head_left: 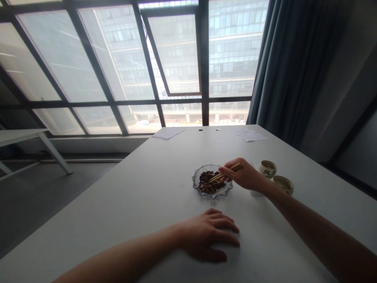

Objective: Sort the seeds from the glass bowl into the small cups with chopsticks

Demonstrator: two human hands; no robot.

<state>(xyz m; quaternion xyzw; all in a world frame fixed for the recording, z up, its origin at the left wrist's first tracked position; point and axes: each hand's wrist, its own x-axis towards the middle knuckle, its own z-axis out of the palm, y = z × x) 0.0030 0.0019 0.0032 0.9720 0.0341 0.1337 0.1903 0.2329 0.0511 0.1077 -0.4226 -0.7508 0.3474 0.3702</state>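
Note:
My right hand (pixel 238 173) is closed around a pair of wooden chopsticks (pixel 219 176). Their tips reach into dark brown, dried pieces (pixel 209 184) heaped in a clear glass dish with a scalloped rim (pixel 196 188). What exactly the pieces are, I cannot make out. Nearer to me, my left hand (pixel 210 234) lies flat on the white table (pixel 141 204), fingers spread and holding nothing. Two small ceramic cups stand beside my right wrist: one with a dark written character (pixel 268 169), and a greenish one (pixel 283 184) partly hidden by my forearm.
A pale, see-through object (pixel 256 193) sits partly hidden under my right wrist. Sheets of paper lie at the table's far left (pixel 168 133) and far right (pixel 250 135). Behind the table are large windows, with a blue curtain (pixel 273 70) on the right. Another table (pixel 23 135) stands at left.

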